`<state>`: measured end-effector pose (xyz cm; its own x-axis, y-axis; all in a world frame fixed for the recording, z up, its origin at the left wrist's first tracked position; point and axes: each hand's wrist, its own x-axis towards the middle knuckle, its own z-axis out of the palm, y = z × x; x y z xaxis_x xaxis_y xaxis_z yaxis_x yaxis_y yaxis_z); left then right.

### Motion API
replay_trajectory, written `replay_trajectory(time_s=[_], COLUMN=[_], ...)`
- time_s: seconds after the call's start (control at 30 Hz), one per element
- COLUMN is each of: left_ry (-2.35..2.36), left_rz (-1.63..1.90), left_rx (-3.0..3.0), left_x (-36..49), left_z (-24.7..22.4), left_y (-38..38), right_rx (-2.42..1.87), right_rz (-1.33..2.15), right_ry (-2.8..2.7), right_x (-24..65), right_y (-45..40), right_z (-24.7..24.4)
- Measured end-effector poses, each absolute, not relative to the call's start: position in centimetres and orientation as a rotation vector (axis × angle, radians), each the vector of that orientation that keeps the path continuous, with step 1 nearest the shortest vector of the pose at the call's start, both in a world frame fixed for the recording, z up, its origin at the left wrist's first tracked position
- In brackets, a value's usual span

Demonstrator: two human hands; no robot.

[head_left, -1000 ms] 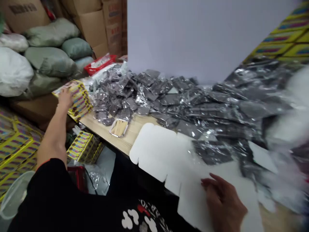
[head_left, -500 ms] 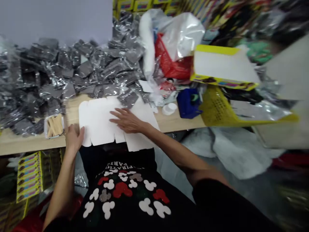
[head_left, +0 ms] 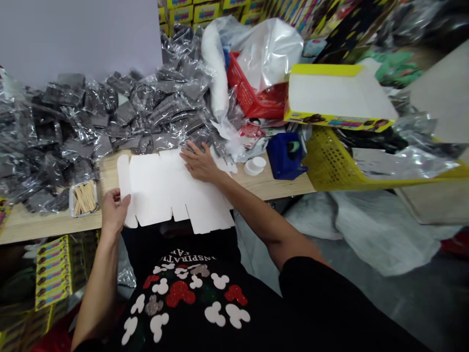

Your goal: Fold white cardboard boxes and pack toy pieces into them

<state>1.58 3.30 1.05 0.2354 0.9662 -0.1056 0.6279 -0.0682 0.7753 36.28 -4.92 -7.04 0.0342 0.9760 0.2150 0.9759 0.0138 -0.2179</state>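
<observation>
A flat white die-cut cardboard blank (head_left: 172, 188) lies on the light wooden table (head_left: 54, 227), its slotted flaps hanging over the near edge. My left hand (head_left: 114, 211) grips the blank's left end, with the thumb on top. My right hand (head_left: 200, 162) rests flat on the far side of the blank, fingers spread, touching the edge of a heap of grey items in clear plastic bags (head_left: 110, 117). The table under the blank is hidden.
A small tray of wooden sticks (head_left: 84, 198) stands left of the blank. Farther right are white lids (head_left: 254, 165), a blue box (head_left: 286, 156), a red basket (head_left: 252, 93), a yellow-rimmed box (head_left: 339, 98) and a tilted yellow basket (head_left: 330, 164). Stacked printed boxes (head_left: 53, 271) stand below the table edge.
The blank has come from the lower right of the view to lie flat before me. My right hand has slid toward its far edge. The view has swung left and then settled.
</observation>
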Motion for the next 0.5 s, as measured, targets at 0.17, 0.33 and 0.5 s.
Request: replay_trajectory(time_s=[0.17,0.33,0.5], left_ry=[1.225,1.282,1.518], left_rz=[0.570,0.624,0.729], left_rx=[1.474,1.659,1.763], left_x=[3.6,2.2,-5.6], left_z=[7.6,15.3,19.6], left_y=[3.6,3.2,2.7], right_rx=[-1.955,-1.942,-1.903], right_rz=[0.033,0.056,0.032], right_ry=[-2.012,-1.972,-1.993], right_x=[37.8,39.5,39.4], right_y=[-4.7,-4.3,-4.0], right_z=[-6.7,-6.4,-6.9])
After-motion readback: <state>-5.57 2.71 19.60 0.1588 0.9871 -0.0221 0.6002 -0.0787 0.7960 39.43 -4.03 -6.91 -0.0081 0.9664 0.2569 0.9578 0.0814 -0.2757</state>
